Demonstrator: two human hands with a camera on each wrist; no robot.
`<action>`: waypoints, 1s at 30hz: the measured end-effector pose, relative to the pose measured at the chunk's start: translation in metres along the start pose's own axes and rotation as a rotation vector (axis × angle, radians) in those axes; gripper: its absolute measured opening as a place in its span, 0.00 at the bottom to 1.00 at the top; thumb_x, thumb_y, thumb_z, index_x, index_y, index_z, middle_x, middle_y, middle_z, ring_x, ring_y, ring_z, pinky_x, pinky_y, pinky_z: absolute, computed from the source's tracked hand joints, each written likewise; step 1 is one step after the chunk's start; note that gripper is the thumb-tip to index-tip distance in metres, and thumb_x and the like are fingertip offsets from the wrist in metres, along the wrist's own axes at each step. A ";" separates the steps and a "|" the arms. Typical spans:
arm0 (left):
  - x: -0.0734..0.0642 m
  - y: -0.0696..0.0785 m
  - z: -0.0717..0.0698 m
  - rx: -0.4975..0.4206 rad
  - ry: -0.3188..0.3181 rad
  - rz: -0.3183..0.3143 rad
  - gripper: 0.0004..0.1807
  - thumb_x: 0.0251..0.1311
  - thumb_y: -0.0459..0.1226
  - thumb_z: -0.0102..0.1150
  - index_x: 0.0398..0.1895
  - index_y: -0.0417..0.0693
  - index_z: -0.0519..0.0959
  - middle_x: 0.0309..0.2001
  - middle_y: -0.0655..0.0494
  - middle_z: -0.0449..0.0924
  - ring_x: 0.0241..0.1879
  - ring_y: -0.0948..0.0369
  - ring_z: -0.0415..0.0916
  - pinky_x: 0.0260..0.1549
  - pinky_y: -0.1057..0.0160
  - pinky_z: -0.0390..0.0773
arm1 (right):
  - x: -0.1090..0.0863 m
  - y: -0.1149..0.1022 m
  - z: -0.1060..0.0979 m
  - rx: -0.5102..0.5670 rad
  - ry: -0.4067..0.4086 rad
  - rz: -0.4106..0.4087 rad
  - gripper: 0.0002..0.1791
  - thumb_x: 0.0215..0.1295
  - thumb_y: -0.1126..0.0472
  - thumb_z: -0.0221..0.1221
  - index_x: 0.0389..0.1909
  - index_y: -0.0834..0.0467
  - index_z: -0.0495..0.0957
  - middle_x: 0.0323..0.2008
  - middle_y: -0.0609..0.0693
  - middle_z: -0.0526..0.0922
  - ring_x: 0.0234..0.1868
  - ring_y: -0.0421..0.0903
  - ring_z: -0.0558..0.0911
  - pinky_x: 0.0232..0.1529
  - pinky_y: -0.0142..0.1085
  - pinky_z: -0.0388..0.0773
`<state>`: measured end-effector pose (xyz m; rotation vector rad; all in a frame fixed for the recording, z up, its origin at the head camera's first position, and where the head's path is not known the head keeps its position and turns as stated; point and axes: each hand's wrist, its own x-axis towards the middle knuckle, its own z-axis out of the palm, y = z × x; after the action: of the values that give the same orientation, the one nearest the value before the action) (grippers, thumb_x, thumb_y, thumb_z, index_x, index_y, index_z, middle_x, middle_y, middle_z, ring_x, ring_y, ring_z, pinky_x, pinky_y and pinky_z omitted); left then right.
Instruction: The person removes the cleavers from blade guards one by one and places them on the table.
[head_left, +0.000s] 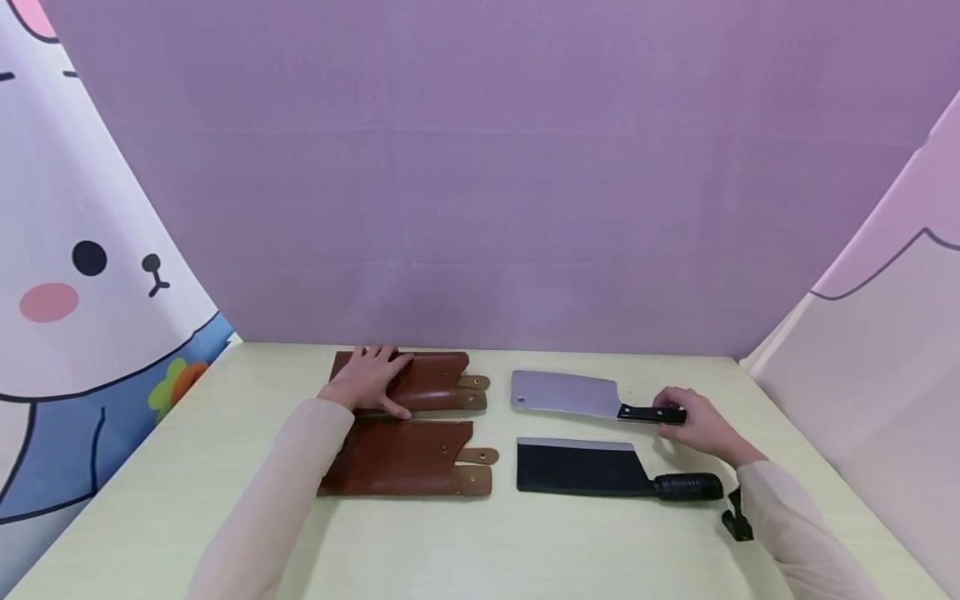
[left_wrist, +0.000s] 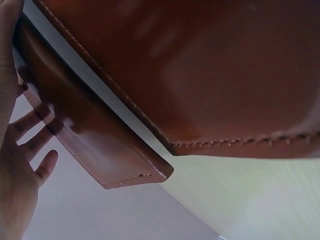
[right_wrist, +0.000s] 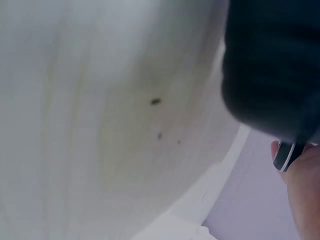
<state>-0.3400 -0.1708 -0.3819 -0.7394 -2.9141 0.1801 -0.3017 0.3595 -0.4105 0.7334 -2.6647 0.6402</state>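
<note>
In the head view my left hand [head_left: 366, 382] rests across the farther brown leather sheath [head_left: 435, 379], fingers spread at its far edge and thumb at its near edge. The left wrist view shows that hand [left_wrist: 21, 182] beside the sheath [left_wrist: 100, 145], with its fingers fairly straight. My right hand [head_left: 701, 427] holds the end of the black riveted handle of a silver cleaver [head_left: 566, 395], whose blade points left on the table. In the right wrist view, the cleaver's handle end [right_wrist: 286, 156] pokes out of the right hand [right_wrist: 307, 187].
A second, larger leather sheath [head_left: 405, 458] lies nearer me. Right of it is a black-bladed cleaver [head_left: 581, 468] with a ridged black handle. A black strap piece [head_left: 737, 521] sits by my right sleeve. A purple backdrop [head_left: 480, 183] rises behind the pale table [head_left: 480, 550].
</note>
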 end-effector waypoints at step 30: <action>0.010 -0.006 0.017 -0.096 -0.021 0.010 0.56 0.35 0.67 0.62 0.68 0.49 0.58 0.63 0.42 0.61 0.63 0.45 0.58 0.56 0.36 0.56 | 0.001 0.005 0.005 -0.021 -0.031 0.015 0.14 0.37 0.68 0.66 0.29 0.55 0.76 0.25 0.42 0.77 0.30 0.37 0.71 0.37 0.37 0.66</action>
<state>-0.3540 -0.1728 -0.3963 -0.7710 -2.9576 0.0498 -0.3059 0.3603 -0.4154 0.7245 -2.7031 0.6086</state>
